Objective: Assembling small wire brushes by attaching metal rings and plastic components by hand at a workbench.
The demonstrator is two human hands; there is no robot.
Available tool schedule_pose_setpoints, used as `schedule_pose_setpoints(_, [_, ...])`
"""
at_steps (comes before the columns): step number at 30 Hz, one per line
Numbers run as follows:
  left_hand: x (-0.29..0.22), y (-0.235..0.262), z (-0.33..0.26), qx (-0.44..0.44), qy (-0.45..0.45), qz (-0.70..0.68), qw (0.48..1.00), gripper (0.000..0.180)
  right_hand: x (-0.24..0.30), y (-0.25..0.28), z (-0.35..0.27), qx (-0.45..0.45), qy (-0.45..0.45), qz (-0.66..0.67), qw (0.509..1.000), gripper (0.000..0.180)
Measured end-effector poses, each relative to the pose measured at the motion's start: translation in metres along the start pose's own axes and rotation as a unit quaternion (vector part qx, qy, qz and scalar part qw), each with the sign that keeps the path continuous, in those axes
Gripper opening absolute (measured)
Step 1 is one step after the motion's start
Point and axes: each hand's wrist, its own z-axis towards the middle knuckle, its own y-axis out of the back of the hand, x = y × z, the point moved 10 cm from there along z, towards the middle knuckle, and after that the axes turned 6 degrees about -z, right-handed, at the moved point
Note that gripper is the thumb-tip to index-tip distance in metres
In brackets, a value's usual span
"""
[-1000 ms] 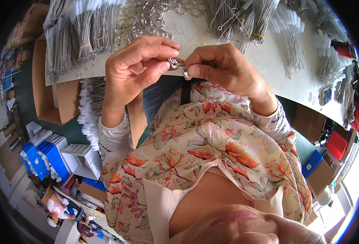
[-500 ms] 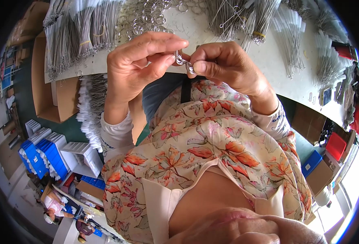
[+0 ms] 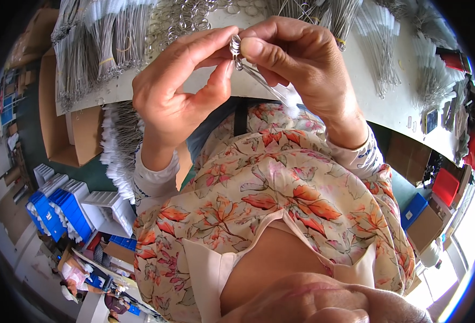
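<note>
My left hand [image 3: 181, 81] reaches in above the near table edge. Its index finger and thumb are closed on a small cluster of shiny wire loops [image 3: 235, 47], which may include a split ring. My right hand [image 3: 307, 62] pinches the same cluster from the other side with thumb and index finger. Thin wire stems run from the loops beneath my right hand down to a white bristle tip [image 3: 291, 104], so these look like slim wire brushes. The right hand's other fingers curl in, partly hiding the stems.
On the white table [image 3: 380, 107] lie bundled wire brushes [image 3: 132, 40], more brushes [image 3: 380, 48] to the right, and a pile of metal rings [image 3: 181, 21]. An open cardboard box [image 3: 60, 113] stands at left. Blue and white bins [image 3: 68, 207] are beyond it.
Both hands have moved up and slightly away over the table. The loops have turned more upright, and the brush stems with the white tip now show below my right hand.
</note>
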Motion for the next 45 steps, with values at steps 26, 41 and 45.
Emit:
schedule_pose_setpoints(26, [0.052,0.007,-0.019,0.078,0.218,0.021,0.973,0.014,-0.013,-0.005,0.010,0.030,0.034,-0.022,0.999,0.013])
schedule_pose_setpoints(41, [0.049,0.039,-0.029,-0.043,0.261,-0.197,0.944,0.020,-0.008,-0.044,0.006,0.061,0.031,-0.006,0.998,0.010])
schedule_pose_setpoints(45, [0.062,0.048,-0.053,-0.159,0.296,-0.375,0.864,0.021,-0.032,-0.070,0.015,0.041,0.059,0.028,0.997,0.010])
